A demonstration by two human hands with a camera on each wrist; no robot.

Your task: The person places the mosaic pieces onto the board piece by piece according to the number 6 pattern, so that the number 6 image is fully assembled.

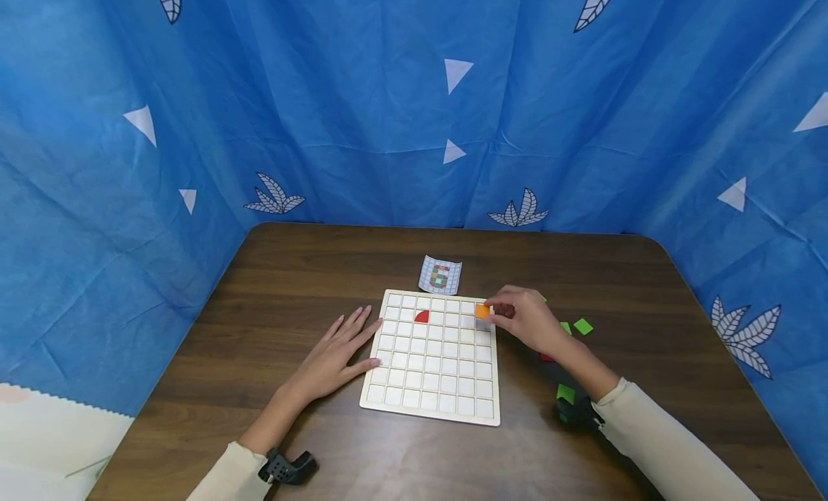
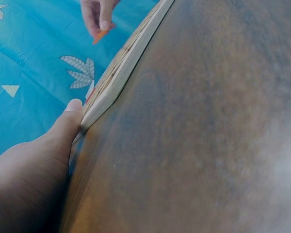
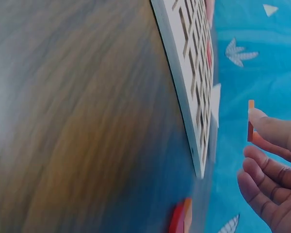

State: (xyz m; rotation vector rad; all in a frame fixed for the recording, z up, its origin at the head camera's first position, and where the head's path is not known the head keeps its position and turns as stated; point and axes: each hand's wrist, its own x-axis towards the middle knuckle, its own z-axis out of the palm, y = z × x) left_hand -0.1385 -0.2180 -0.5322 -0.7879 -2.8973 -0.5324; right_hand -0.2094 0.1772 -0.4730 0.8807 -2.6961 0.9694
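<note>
A square orange tile (image 1: pixel 482 311) is pinched between the thumb and a finger of my right hand (image 1: pixel 527 320), above the upper right corner of a pale gridded board (image 1: pixel 495 419). In the right wrist view the orange tile (image 3: pixel 250 131) is seen edge-on, and the other fingers are loosely bent. My left hand (image 1: pixel 336 354) lies with fingers spread at the board's left side, fingertips touching its edge. The left wrist view shows its thumb (image 2: pixel 68 121) against the board's rim. A red quarter-round tile (image 1: pixel 422 316) sits in a cell of the second row.
Beyond the board lies a small card (image 1: pixel 440 275) with a coloured grid pattern. Green tiles (image 1: pixel 583 326) and a red piece (image 1: pixel 546 357) lie on the wooden table (image 1: pixel 310 264) to the right, some hidden by my right arm. A blue curtain (image 1: pixel 388 113) hangs behind.
</note>
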